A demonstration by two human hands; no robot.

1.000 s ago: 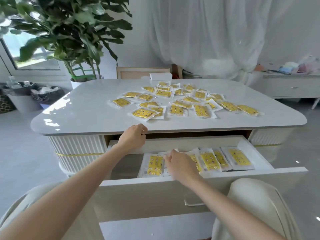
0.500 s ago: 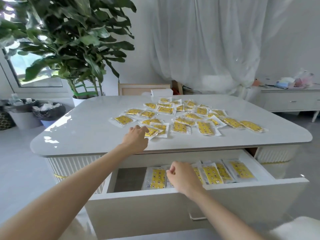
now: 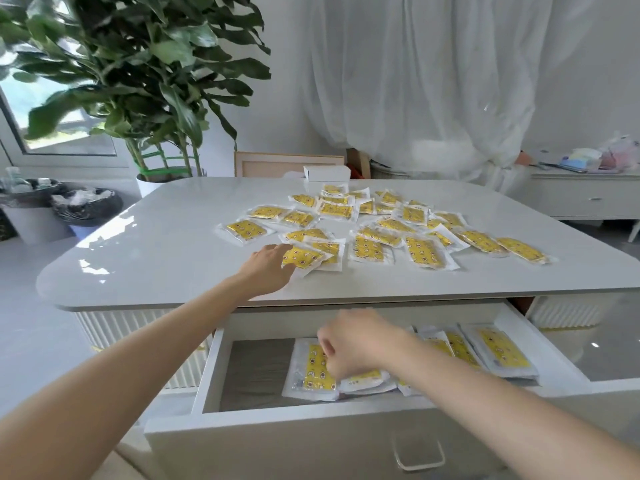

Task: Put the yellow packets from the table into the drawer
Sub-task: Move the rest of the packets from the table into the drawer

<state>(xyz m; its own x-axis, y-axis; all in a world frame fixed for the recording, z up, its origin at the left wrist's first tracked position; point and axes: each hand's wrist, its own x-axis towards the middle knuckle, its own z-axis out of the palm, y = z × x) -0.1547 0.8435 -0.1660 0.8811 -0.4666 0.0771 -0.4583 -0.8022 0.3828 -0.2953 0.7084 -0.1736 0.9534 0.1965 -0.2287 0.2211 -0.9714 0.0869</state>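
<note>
Several yellow packets in clear wrappers lie scattered over the middle and right of the white table. My left hand reaches across the table's front edge, its straight fingers touching the nearest packet. Below the table top the white drawer stands pulled out. Several yellow packets lie in a row in it, from the middle to the right. My right hand hovers just above them, blurred, fingers loosely curled, with nothing visibly in it.
A small white box sits at the table's far edge. A large potted plant and lined bins stand at the back left, a low white sideboard at the right. The drawer's left part shows bare bottom.
My left hand has moved from the table's front edge onto the table top to the nearest packet. My right hand has lifted slightly from the packets in the drawer. The view has risen.
</note>
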